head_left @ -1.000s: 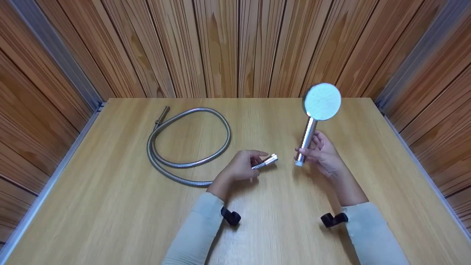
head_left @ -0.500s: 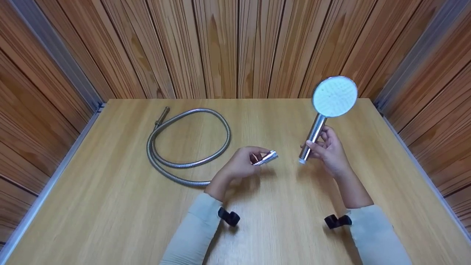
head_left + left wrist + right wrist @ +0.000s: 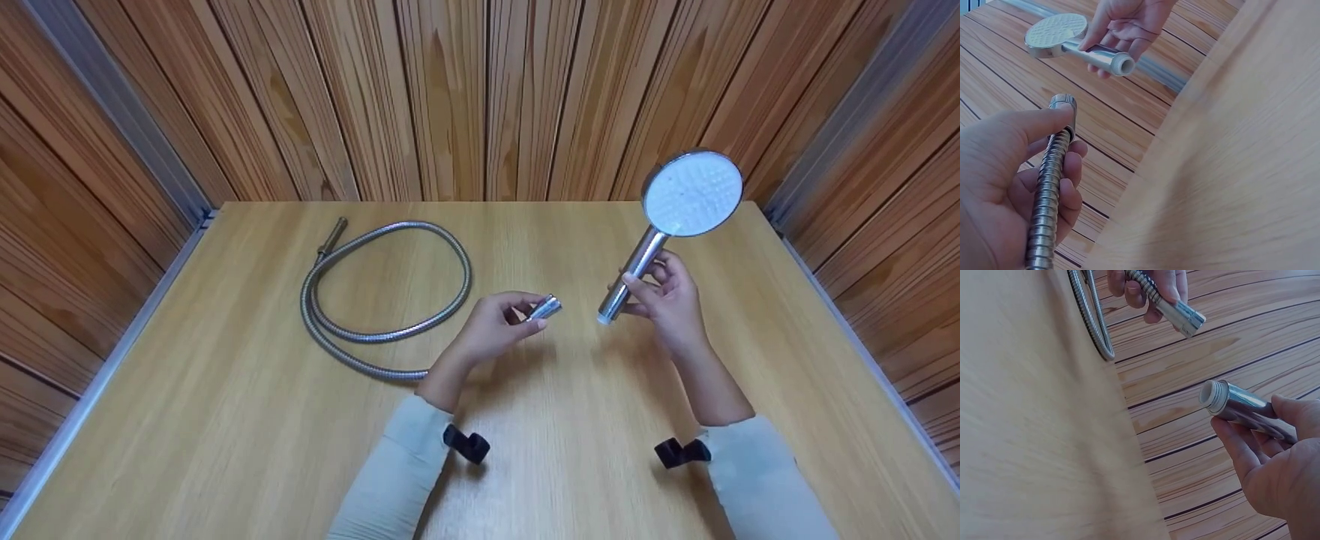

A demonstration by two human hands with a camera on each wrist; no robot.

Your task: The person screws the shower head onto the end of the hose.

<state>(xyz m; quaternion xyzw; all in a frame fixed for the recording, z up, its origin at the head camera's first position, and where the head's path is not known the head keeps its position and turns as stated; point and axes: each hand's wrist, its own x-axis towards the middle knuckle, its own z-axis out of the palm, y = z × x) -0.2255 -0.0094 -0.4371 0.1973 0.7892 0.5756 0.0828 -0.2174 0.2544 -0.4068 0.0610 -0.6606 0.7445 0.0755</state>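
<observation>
My left hand (image 3: 491, 328) pinches the chrome end nut (image 3: 1063, 107) of a ribbed metal shower hose (image 3: 386, 336), thumb on the nut. The hose runs back through the palm in the left wrist view. To the right, my right hand (image 3: 673, 300) grips the chrome handle of a hand shower (image 3: 694, 193), its round white spray face turned up and toward me. The handle's threaded white end (image 3: 1214, 396) points left toward the hose nut, and a gap separates the two. Both are held above the table.
The rest of the hose lies in a loop on the wooden table (image 3: 225, 420), its other end (image 3: 331, 236) at the back left. Wood-panelled walls (image 3: 457, 97) enclose the back and sides. A black camera mount (image 3: 466, 444) sits at each wrist.
The left hand has lifted the hose end slightly, and its thumb has come onto the nut. The right hand has raised the hand shower and tilted its head further right.
</observation>
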